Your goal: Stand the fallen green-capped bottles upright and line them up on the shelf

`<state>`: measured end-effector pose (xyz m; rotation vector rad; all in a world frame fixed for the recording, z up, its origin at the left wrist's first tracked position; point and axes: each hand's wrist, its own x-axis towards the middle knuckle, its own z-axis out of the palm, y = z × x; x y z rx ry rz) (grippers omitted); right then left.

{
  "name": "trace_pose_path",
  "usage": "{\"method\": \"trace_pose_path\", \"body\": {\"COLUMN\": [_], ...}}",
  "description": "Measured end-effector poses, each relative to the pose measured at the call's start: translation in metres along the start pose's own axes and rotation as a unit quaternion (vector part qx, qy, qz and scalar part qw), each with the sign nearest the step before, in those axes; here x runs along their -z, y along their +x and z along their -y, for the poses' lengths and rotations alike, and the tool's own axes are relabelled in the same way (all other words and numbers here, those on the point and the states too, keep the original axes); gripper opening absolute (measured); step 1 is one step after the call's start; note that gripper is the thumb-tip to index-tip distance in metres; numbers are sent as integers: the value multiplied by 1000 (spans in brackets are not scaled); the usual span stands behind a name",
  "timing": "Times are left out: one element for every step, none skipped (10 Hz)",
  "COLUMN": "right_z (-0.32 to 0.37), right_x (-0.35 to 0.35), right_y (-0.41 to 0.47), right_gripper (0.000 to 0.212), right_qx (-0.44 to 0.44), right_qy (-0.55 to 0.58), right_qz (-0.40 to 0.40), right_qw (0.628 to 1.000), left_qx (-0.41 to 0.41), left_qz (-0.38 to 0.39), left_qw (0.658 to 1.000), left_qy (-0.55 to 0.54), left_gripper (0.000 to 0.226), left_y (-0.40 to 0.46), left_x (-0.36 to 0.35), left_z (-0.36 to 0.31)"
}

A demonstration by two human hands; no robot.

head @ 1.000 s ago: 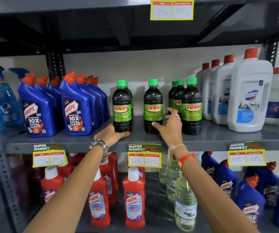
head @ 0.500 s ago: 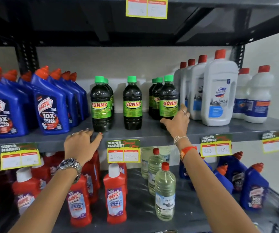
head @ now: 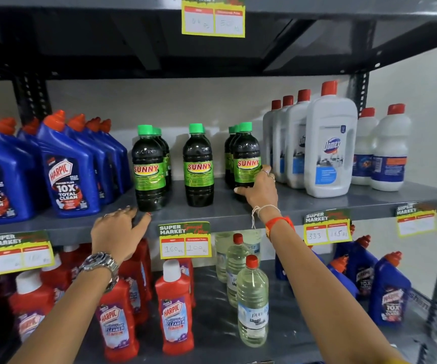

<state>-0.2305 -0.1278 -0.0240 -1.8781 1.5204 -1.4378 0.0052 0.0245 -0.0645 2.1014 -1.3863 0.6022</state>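
Dark green-capped SUNNY bottles stand upright in three rows on the grey middle shelf. The left row's front bottle has others behind it. One bottle fronts the middle row. My right hand wraps around the lower part of the right row's front bottle, thumb in front and fingers at its right side. My left hand, with a wristwatch, rests flat on the shelf's front edge just below the left front bottle, fingers spread, holding nothing.
Blue Harpic bottles crowd the shelf to the left. White Domex bottles stand close on the right. Price tags hang from the shelf edge. The lower shelf holds red Harpic cleaners and clear bottles.
My right hand went from the shelf in front of the middle and right bottles to the right row's front bottle and closed around it. My left hand slid back to the shelf edge.
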Motion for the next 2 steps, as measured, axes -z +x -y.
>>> {"method": "trace_pose_path", "body": {"right_z": [-3, -7], "right_x": [-2, 9], "right_y": [3, -4], "right_gripper": [89, 105], "right_qx": [8, 11], "right_qy": [-7, -45], "right_qz": [26, 58], "right_qw": [1000, 997], "left_qx": [11, 34], "left_qz": [7, 12], "left_qw": [1000, 999], "left_qy": [14, 36], "left_gripper": [60, 71], "left_y": [0, 2], "left_x": [2, 4], "left_z": [1, -3]}}
